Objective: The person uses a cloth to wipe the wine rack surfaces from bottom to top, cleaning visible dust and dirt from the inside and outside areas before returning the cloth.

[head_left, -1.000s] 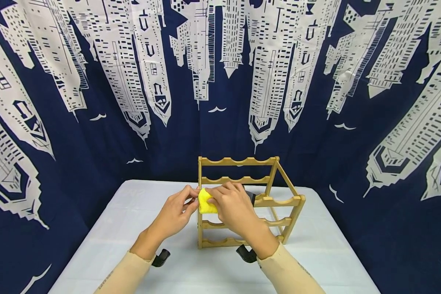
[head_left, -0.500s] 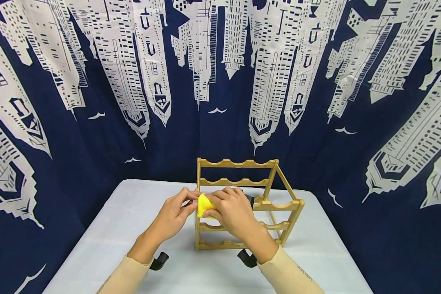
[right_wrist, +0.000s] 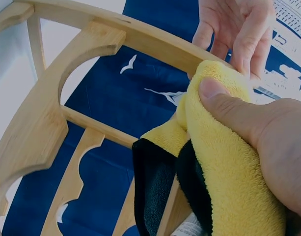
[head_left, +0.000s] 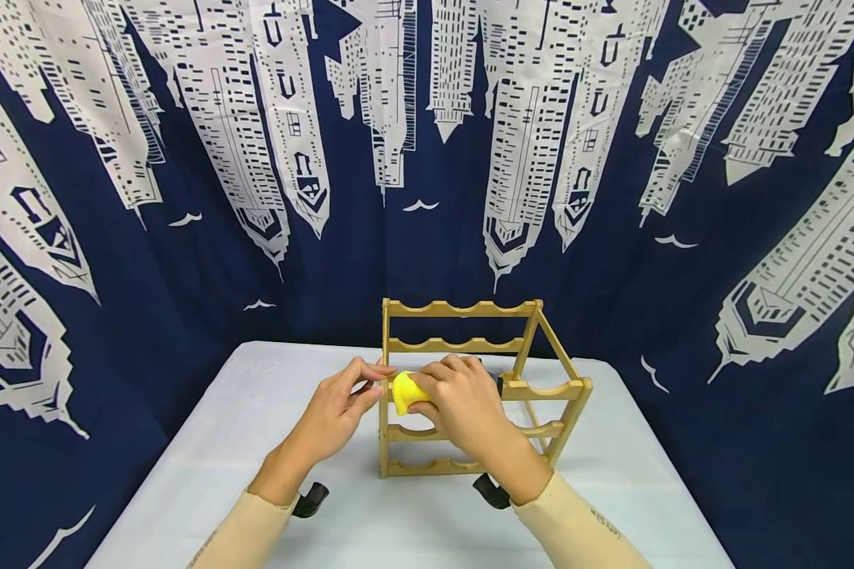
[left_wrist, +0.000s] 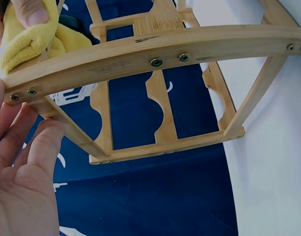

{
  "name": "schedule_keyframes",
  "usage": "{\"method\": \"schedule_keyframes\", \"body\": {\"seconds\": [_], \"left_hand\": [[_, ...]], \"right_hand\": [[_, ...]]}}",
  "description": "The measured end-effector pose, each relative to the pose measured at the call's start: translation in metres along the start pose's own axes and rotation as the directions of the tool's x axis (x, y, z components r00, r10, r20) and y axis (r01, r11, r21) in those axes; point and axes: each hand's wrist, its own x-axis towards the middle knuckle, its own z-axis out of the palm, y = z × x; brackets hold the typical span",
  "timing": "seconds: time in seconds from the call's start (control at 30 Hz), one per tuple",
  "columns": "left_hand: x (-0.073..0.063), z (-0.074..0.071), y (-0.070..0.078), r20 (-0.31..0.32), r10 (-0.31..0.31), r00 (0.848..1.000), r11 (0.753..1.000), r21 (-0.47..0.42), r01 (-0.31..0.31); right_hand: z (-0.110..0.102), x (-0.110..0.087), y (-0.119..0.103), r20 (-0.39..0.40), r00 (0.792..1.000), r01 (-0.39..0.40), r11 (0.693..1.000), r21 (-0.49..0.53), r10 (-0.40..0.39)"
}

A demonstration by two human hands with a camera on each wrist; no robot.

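Observation:
A light wooden wine rack (head_left: 462, 310) with scalloped rails stands on the table. My left hand (head_left: 334, 415) holds the rack's left side near an upper front corner; in the left wrist view its fingers (left_wrist: 44, 142) lie around the end of a side bar. Just to the right, my right hand (head_left: 462, 403) grips a yellow cloth (head_left: 407, 393) folded over a front rail. In the right wrist view, the thumb presses the yellow cloth (right_wrist: 233, 157) against the wood near the corner, and its dark underside (right_wrist: 157, 187) hangs down. The right fingertips are hidden behind the cloth.
A white-covered table (head_left: 206, 466) bears the rack. Behind it hangs a dark blue curtain (head_left: 356, 292) printed with white buildings. Black wrist mounts (head_left: 311, 500) show under the forearms. A pale printed label (right_wrist: 188, 227) shows below the cloth in the right wrist view.
My right hand and the cloth have shifted slightly left, then back right along the front rail. The left hand stays at the corner, and the rack stands where it was.

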Motion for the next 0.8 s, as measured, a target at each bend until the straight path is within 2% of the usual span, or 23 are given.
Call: {"method": "schedule_keyframes", "body": {"seconds": [0.17,0.37,0.6,0.8], "left_hand": [[0.006,0.000,-0.004,-0.012,0.014,1.000,1.000,-0.005,-0.014],[0.000,0.002,-0.008,-0.025,0.012,1.000,1.000,0.002,-0.012],[-0.001,0.004,-0.009,-0.026,0.029,0.999,1.000,-0.004,-0.029],[0.000,0.001,-0.008,-0.031,0.038,0.999,0.999,0.004,-0.038]], "right_hand": [[-0.004,0.000,0.009,-0.024,1.000,-0.006,1.000,-0.011,0.006],[-0.002,-0.012,0.017,-0.081,0.997,-0.005,1.000,-0.012,0.004],[-0.006,-0.028,0.027,-0.110,0.985,-0.122,0.989,0.088,0.131],[-0.011,-0.039,0.038,-0.104,0.975,-0.189,0.980,0.068,0.196]]}}
